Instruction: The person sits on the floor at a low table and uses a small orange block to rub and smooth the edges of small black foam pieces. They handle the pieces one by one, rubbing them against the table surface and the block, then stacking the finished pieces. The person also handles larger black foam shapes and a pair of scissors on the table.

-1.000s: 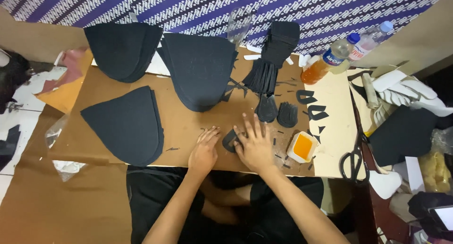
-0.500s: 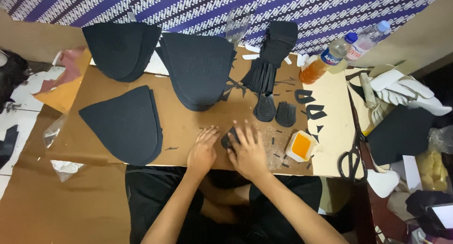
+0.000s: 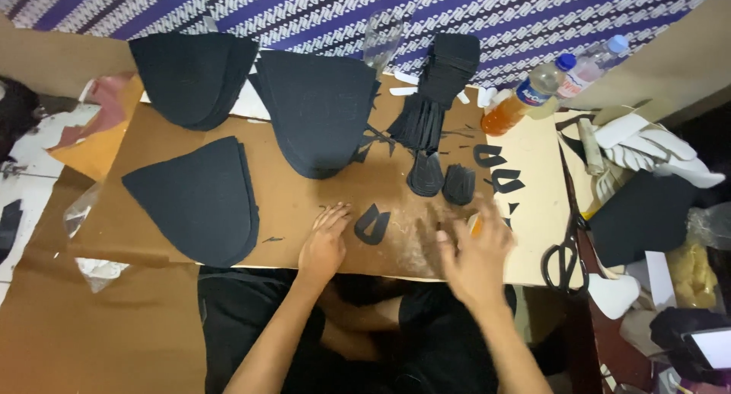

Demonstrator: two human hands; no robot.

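1. The left hand lies flat and empty on the brown cardboard work board, fingers spread, their tips just beside a small black cut-out piece with a wedge-shaped opening; the palm seems to steady the board.
2. The right hand is blurred, hanging open over an orange tub it mostly hides; whether it grips anything I cannot tell.
3. Right of it, black-handled scissors lie at the board's edge, within easy reach.
4. Farther out, two small black pointed stacks stand side by side, likely sorted by shape, with similar cut-outs near them.
5. Three large piles of black curved panels spread across the far half, apart from one another.
6. Farthest, two plastic bottles lie against the patterned cloth.
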